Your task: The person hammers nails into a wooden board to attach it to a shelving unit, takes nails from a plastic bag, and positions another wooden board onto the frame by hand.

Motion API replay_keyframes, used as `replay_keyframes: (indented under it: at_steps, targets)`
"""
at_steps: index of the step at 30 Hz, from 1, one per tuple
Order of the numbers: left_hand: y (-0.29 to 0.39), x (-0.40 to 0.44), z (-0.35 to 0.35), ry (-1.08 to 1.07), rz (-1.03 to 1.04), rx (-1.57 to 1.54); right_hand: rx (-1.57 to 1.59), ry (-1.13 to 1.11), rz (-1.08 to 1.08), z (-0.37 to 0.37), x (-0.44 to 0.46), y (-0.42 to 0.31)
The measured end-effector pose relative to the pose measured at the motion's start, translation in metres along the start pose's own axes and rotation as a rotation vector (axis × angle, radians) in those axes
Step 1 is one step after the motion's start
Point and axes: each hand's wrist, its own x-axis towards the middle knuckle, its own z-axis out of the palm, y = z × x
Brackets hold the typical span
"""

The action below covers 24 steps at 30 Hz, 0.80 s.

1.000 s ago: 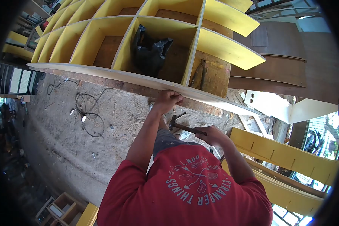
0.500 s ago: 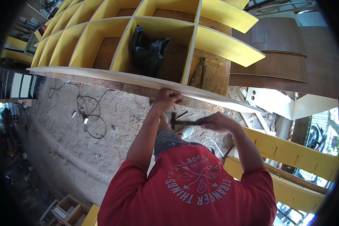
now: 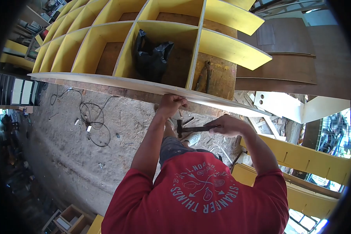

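Observation:
My right hand (image 3: 231,126) is wrapped around the handle of a hammer (image 3: 195,129), whose dark head points left, below the long board's edge. Close to that edge, my left hand (image 3: 173,105) is closed in a pinch against the outer face of the long pale board (image 3: 117,81). Whatever its fingertips hold is too small to make out. The board runs along the near side of a yellow grid of wooden compartments (image 3: 123,46). The hammer head sits a little below and to the right of my left hand, apart from it and from the board.
A black plastic bag (image 3: 152,58) lies in one compartment, and pincers (image 3: 207,76) in the bay to its right. A coiled cable (image 3: 91,113) is on the rough floor at left. Yellow slotted boards (image 3: 308,160) stand at right; brown sheets (image 3: 277,66) lie behind.
The hammer has dropped very slightly and looks sharper, with the right hand still around its handle. My left hand keeps its pinch at the board. The view has shifted a little.

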Motion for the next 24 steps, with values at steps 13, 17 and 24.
replay_keyframes:
  at_steps: [13,17,24]
  targets:
    - [0.022,-0.043,-0.054,0.332,-0.096,-0.563,0.061,-0.084,0.085,0.004,-0.032,0.005]
    - [0.046,-0.008,-0.054,0.519,-0.09,-0.617,-0.027,-0.116,-0.028,0.019,-0.029,0.023]
    - [0.048,-0.007,-0.04,0.616,-0.023,-0.674,-0.052,-0.222,-0.05,0.039,-0.019,0.003]
